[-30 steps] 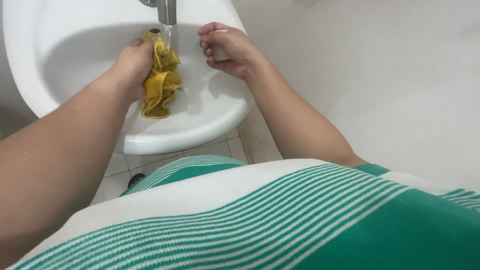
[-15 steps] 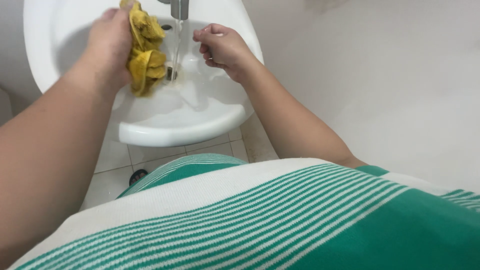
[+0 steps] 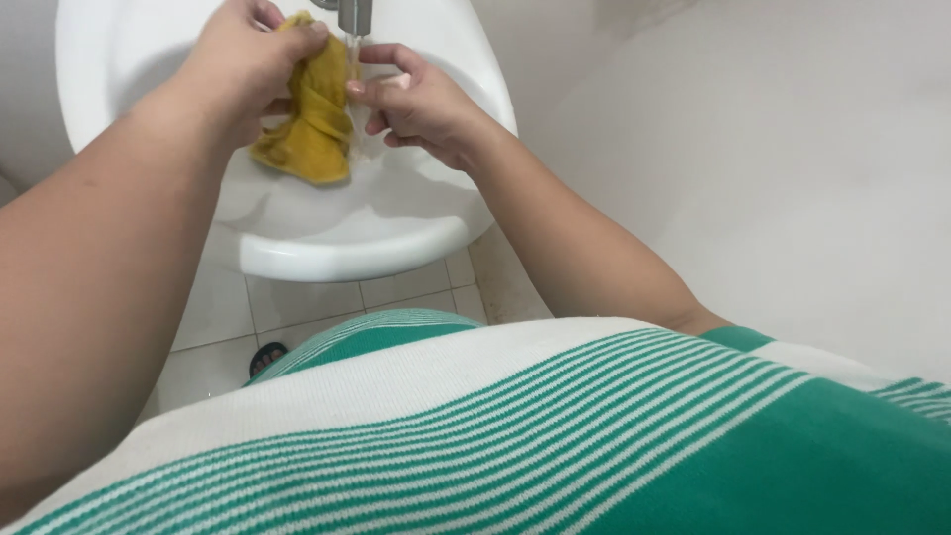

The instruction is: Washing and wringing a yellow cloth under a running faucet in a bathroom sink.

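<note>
My left hand [image 3: 243, 64] grips the top of a wet yellow cloth [image 3: 307, 129], which hangs over the bowl of a white sink [image 3: 347, 253]. My right hand [image 3: 416, 104] is on the cloth's right edge, fingertips pinching it just under the metal tap [image 3: 354, 15]. A thin stream of water runs from the tap between my two hands. The cloth's upper part is hidden behind my left fingers.
Pale floor tiles [image 3: 297, 307] show below the sink, with the dark toe of a shoe [image 3: 265, 357]. A plain white wall [image 3: 743, 149] fills the right side. My green and white striped shirt [image 3: 594, 426] covers the lower view.
My left hand lifted the cloth out of the bowl and brought it back under the tap. My right hand moved left and took hold of the cloth's edge.
</note>
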